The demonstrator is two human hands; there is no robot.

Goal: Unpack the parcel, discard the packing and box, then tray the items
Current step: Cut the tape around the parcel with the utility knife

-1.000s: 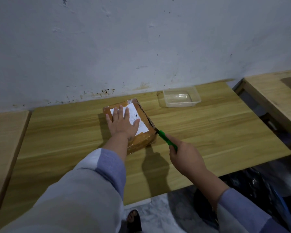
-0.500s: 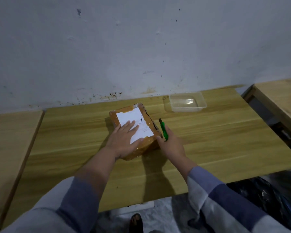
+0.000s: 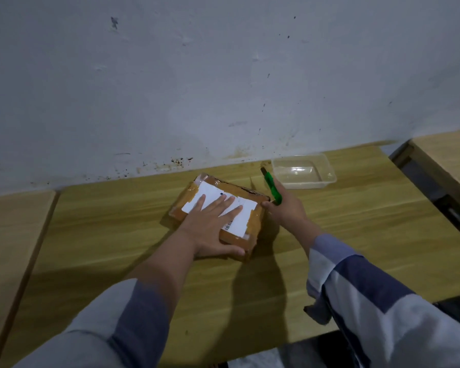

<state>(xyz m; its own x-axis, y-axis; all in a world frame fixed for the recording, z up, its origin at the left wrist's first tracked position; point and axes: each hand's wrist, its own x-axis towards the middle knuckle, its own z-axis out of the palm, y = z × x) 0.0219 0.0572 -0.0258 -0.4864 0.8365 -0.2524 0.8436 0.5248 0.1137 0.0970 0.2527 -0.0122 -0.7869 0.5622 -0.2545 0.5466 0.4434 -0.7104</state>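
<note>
Since the earlier frames, right hand [image 3: 284,208] has drawn the green plastic utility knife [image 3: 272,187] off the parcel's side and tipped it up, blade end pointing away toward the wall; left hand [image 3: 213,224] has slid nearer on the lid, and the flat brown tape-wrapped cardboard parcel [image 3: 221,213] sits turned a little. Parcel lies on the pale wooden table [image 3: 356,235], under the left palm and just left of the right hand, whose thumb touches its far right corner. White shipping label [image 3: 239,219] shows between the spread fingers. Left hand: flat, fingers straight and splayed, pressing down, thumb along the near edge; it grips nothing. Right hand: fingers curled tight round the knife handle. Clear rectangular plastic tray [image 3: 327,176] stands beyond the right hand, near the knife tip, nothing visible in it. Dark ragged line along the parcel's far right edge reads as a cut seam, though I cannot tell how far it runs. Box not yet open. Risks, as I judge them: glossy tape could let the blade skid toward the pressing fingers; a deep cut could score the contents; a one-handed hold could let the parcel pivot; a careless swing could knock the tray.
</note>
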